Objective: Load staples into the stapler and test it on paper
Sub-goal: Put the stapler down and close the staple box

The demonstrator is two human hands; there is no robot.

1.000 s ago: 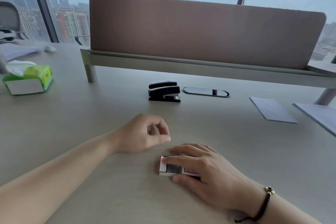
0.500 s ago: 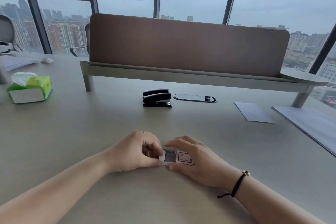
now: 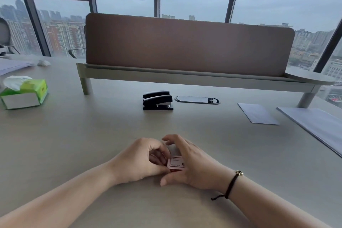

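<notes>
both hands are working a small pink-and-white cardboard staple box [image 3: 176, 162] just above the smooth pale beige desk [image 3: 92, 135], near the front edge. the right hand [image 3: 192, 161] is cupping the box, fingers curled over its far side and thumb under the near edge. the left hand [image 3: 142, 159] is pinching at the box's left end with curled fingertips, seemingly to slide the inner tray out; whether it is open yet is hidden by the fingers.

the box is looking light and thin-walled, so it is likely crushing easily; holding it by its long edges seems safest. the staple strips inside are probably brittle and apt to snap or scatter, so they are best lifted by their sides.

the glossy black plastic stapler [image 3: 157, 100] is sitting closed and untouched, well beyond the hands by the dark oval cable port [image 3: 197, 99]. a flat pale lavender paper sheet [image 3: 257, 113] is lying to the right, thin and floppy.
</notes>
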